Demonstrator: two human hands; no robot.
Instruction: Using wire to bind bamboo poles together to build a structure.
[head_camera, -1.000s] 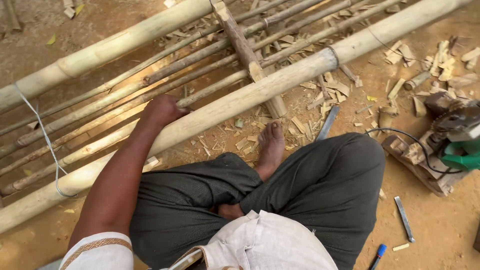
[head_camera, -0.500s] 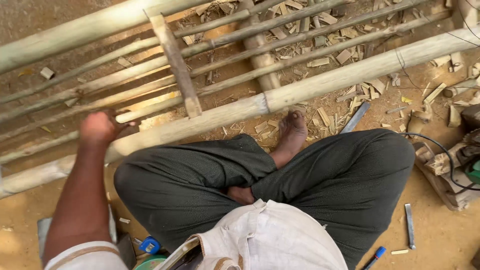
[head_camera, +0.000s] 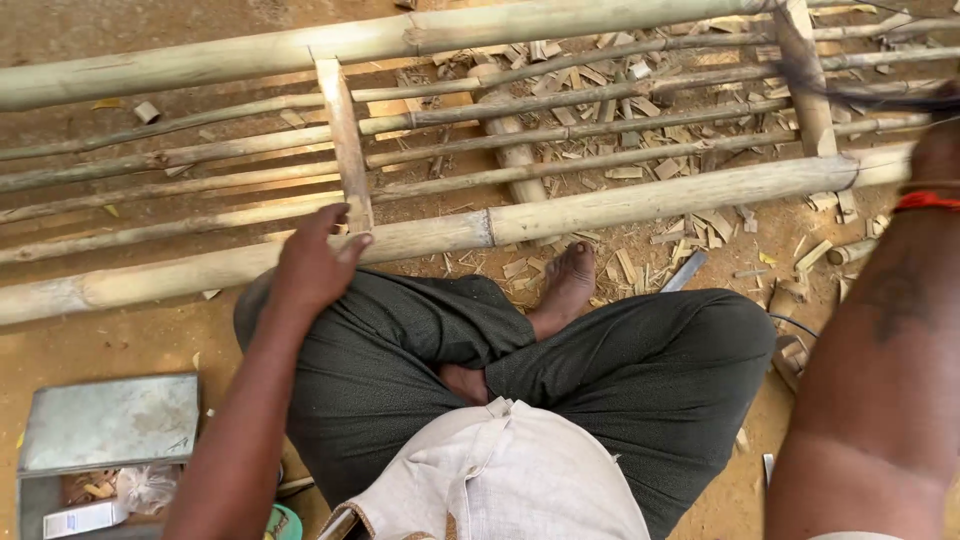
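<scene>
1. Bare dirt ground (head_camera: 120, 340) is under me, with bamboo chips (head_camera: 640, 170) all over it.
2. My left hand (head_camera: 312, 262) rests on the near thick pole (head_camera: 650, 200) of the bamboo frame (head_camera: 560, 130), fingers bent loosely, not squeezing.
3. My right hand is at the far right edge, blurred and cut off, so I cannot tell if it holds anything. My right arm (head_camera: 880, 340) has a red band (head_camera: 925, 201) at the wrist.
4. A flat slat (head_camera: 343, 140) stands across the poles just above my left hand.
5. My foot (head_camera: 566, 288) sits just under that thick pole.
6. A metal box (head_camera: 105, 425) lies near my left arm.
</scene>
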